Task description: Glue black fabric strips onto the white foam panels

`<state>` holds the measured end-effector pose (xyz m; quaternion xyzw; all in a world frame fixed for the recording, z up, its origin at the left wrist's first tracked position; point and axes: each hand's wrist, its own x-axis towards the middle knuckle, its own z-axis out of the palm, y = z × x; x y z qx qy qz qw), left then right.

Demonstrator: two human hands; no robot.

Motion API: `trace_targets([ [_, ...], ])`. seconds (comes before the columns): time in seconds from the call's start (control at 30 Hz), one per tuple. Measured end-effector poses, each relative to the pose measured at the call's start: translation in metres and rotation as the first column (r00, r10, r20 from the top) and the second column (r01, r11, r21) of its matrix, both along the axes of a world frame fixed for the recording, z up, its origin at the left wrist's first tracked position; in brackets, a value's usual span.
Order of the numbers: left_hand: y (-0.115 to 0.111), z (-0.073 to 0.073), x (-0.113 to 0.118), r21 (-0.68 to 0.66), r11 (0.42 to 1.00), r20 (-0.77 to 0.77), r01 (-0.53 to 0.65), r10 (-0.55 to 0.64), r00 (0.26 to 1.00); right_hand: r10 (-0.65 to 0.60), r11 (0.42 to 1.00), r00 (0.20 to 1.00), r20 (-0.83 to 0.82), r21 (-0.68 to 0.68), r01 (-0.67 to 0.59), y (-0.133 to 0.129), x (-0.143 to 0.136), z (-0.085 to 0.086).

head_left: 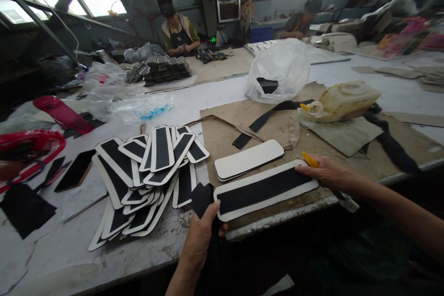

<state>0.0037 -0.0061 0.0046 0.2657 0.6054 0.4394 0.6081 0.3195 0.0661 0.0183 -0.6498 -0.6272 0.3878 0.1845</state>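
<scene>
A long white panel with rounded corners and a black strip point(260, 190) along its middle is held level over the table's front edge. My left hand point(201, 231) is closed on its left end, thumb on top, with loose black strips point(202, 198) also in its grip. At the other end, my right hand point(324, 171) presses the black strip with its fingers and holds a yellow-tipped tool point(310, 159), whose kind I cannot make out. Just behind lies a short stack of plain white panels point(248, 159). Left of my hands is a loose pile of similar black-striped panels point(161, 150).
A brown board point(222, 134) covers the table's front, bearing a yellowed plastic container point(350, 100) and a black strap point(263, 120). Behind stands a clear plastic bag point(280, 67). A phone point(74, 171) lies at left. Two people point(180, 32) sit across the table.
</scene>
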Motion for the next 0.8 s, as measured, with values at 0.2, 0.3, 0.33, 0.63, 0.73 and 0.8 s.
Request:
trace_targets([
  [0.2,0.0,-0.001,0.002,0.007,0.999,0.129,-0.041,0.04,0.991,-0.015,0.999,1.0,-0.006,-0.036,0.015,0.0,0.0,-0.003],
  [0.3,-0.001,-0.002,0.003,0.032,0.996,0.145,-0.086,0.081,0.986,-0.027,0.998,0.999,0.017,-0.054,0.028,-0.001,0.001,-0.003],
  [0.33,-0.001,-0.002,0.004,0.035,0.995,0.128,-0.092,0.086,0.988,-0.027,0.998,0.999,0.021,-0.06,0.028,-0.002,0.001,-0.003],
  [0.63,-0.004,-0.006,0.005,0.025,0.981,0.064,-0.192,0.19,0.98,-0.058,0.998,0.998,-0.022,-0.026,0.057,-0.012,-0.007,0.001],
  [0.73,-0.003,-0.007,0.005,0.041,0.979,0.059,-0.198,0.195,0.979,-0.055,0.998,0.998,-0.018,-0.041,0.054,-0.015,-0.01,0.004],
  [0.8,-0.003,-0.006,0.005,0.043,0.979,0.053,-0.199,0.196,0.979,-0.04,0.998,0.999,-0.036,-0.055,0.038,-0.016,-0.01,0.005],
])
